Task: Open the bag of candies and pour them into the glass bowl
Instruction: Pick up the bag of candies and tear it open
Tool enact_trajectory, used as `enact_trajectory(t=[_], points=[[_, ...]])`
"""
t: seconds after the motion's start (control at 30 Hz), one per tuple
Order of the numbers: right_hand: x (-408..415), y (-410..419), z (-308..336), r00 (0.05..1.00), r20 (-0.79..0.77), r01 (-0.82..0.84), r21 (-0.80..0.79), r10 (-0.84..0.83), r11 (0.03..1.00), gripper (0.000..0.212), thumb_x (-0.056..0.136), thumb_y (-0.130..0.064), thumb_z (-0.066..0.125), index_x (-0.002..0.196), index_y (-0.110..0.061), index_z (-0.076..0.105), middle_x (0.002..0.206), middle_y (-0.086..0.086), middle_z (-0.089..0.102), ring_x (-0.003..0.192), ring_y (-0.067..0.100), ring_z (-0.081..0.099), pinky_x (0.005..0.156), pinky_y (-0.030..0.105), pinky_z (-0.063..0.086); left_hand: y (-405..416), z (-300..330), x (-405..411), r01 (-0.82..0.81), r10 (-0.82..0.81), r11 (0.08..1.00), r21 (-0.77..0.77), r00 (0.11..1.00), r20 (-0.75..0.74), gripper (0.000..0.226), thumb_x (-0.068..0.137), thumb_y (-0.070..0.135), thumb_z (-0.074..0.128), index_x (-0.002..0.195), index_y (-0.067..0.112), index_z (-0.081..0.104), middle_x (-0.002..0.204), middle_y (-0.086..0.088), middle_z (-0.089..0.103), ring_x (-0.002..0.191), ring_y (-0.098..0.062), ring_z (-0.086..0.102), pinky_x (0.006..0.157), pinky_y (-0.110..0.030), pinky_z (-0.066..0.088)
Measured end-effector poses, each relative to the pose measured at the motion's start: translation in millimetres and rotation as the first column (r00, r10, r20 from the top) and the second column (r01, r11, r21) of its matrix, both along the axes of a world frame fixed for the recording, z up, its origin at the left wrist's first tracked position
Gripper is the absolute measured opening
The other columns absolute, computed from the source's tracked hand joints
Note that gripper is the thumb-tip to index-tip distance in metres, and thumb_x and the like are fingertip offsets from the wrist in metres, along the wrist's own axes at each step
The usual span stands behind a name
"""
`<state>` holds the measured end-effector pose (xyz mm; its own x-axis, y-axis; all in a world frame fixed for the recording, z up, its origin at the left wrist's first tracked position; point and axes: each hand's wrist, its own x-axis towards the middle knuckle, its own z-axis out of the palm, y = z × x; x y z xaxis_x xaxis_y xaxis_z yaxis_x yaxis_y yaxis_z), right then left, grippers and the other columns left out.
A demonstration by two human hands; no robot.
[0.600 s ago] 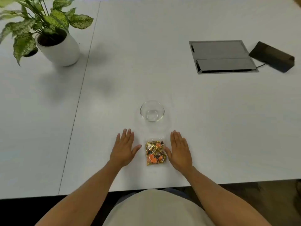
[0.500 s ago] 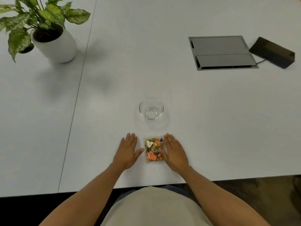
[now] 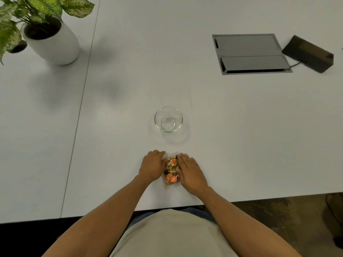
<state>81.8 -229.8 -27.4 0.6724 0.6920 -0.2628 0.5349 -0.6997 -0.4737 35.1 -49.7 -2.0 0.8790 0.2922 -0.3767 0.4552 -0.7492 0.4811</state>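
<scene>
Both hands press vs candy bag (image 3: 171, 170) on table (image 3: 241, 136): left hand (image 3: 152, 166) curled, right hand (image 3: 191, 172) flat. Grip unclear. Glass bowl (image 3: 168, 119) sits empty beyond.

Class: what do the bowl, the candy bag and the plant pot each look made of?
Bowl: clear glass; the table shows through it.
Candy bag: likely thin clear plastic; the gold and orange candies show inside.
Plant pot: smooth white, probably glazed ceramic; could be plastic.

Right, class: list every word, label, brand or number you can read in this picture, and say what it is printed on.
None can be read.
Bag of candies: gold and orange wrappers, any print too small and blurred.
Dark box: no visible lettering.
Grey panel, bowl, plant pot: plain.
</scene>
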Motion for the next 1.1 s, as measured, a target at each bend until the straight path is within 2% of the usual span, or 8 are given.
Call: enact_trajectory(t=[0.1,0.23,0.33,0.5,0.67,0.8,0.93,1.1], points=[[1,2,5,0.999,-0.027,0.049,0.048,-0.048,0.998,0.051,0.101,-0.024,0.043,0.150,-0.012,0.035,0.156,0.014,0.039,0.145,0.028,0.033,0.121,0.040,0.017,-1,6,8,-0.252,0.242,0.941,-0.227,0.968,-0.074,0.031,0.096,0.025,0.056,0.117,0.006,0.068,0.115,-0.014,0.070,0.106,-0.030,0.065,0.091,-0.038,0.050],[6,4,14,0.989,-0.026,0.148,0.144,-0.146,0.978,0.040,0.092,-0.013,0.060,0.132,-0.008,0.058,0.128,0.014,0.063,0.117,0.032,0.057,0.101,0.040,0.042,3,13,11,-0.308,0.263,0.888,-0.342,0.949,-0.171,0.020,0.093,0.021,0.062,0.094,0.004,0.073,0.086,-0.008,0.070,0.080,-0.019,0.061,0.068,-0.027,0.047],[6,5,21,0.973,-0.004,0.228,0.184,-0.231,0.956,0.026,0.091,-0.012,0.062,0.117,-0.009,0.064,0.114,0.010,0.066,0.103,0.028,0.059,0.088,0.040,0.049,8,22,10,-0.353,0.282,0.825,-0.442,0.934,-0.220,0.018,0.090,0.019,0.066,0.092,0.002,0.071,0.079,-0.005,0.063,0.071,-0.018,0.059,0.059,-0.025,0.050],[5,19,45,0.900,-0.247,0.415,0.240,-0.358,0.878,0.010,0.093,-0.026,0.063,0.093,-0.017,0.066,0.087,-0.001,0.069,0.078,0.015,0.064,0.070,0.031,0.054,13,45,4,-0.391,0.313,0.704,-0.592,0.920,-0.236,0.008,0.086,0.011,0.071,0.084,0.002,0.070,0.078,-0.010,0.064,0.069,-0.021,0.065,0.062,-0.034,0.061],[1,34,65,0.756,-0.552,0.556,0.260,-0.351,0.789,0.012,0.093,-0.035,0.064,0.085,-0.027,0.070,0.083,-0.002,0.076,0.075,0.011,0.072,0.071,0.030,0.061,6,59,-3,-0.436,0.427,0.574,-0.693,0.882,-0.201,0.010,0.083,0.008,0.075,0.080,0.002,0.068,0.079,-0.012,0.066,0.072,-0.024,0.068,0.067,-0.041,0.063],[5,40,78,0.622,-0.688,0.662,0.209,-0.373,0.720,0.027,0.092,-0.042,0.065,0.085,-0.017,0.073,0.079,0.005,0.077,0.070,0.019,0.075,0.067,0.034,0.063,-3,64,-3,-0.417,0.440,0.634,-0.651,0.887,-0.140,0.011,0.082,0.011,0.075,0.078,0.004,0.068,0.080,-0.019,0.074,0.071,-0.024,0.072,0.066,-0.033,0.061],[8,42,84,0.500,-0.783,0.734,0.157,-0.371,0.661,0.017,0.090,-0.023,0.070,0.085,-0.008,0.074,0.081,0.015,0.077,0.068,0.028,0.076,0.061,0.035,0.063,-11,62,-4,-0.413,0.442,0.716,-0.563,0.892,-0.092,0.010,0.081,0.011,0.073,0.079,0.002,0.069,0.068,-0.010,0.073,0.059,-0.016,0.068,0.057,-0.022,0.054],[8,33,87,0.373,-0.878,0.785,0.126,-0.299,0.607,0.015,0.091,-0.010,0.065,0.082,-0.006,0.076,0.081,0.015,0.078,0.076,0.032,0.076,0.064,0.035,0.062,-13,63,-7,-0.421,0.456,0.616,-0.666,0.880,-0.135,0.016,0.076,0.006,0.079,0.066,0.015,0.071,0.056,0.007,0.071,0.056,-0.008,0.068,0.056,-0.018,0.054]])
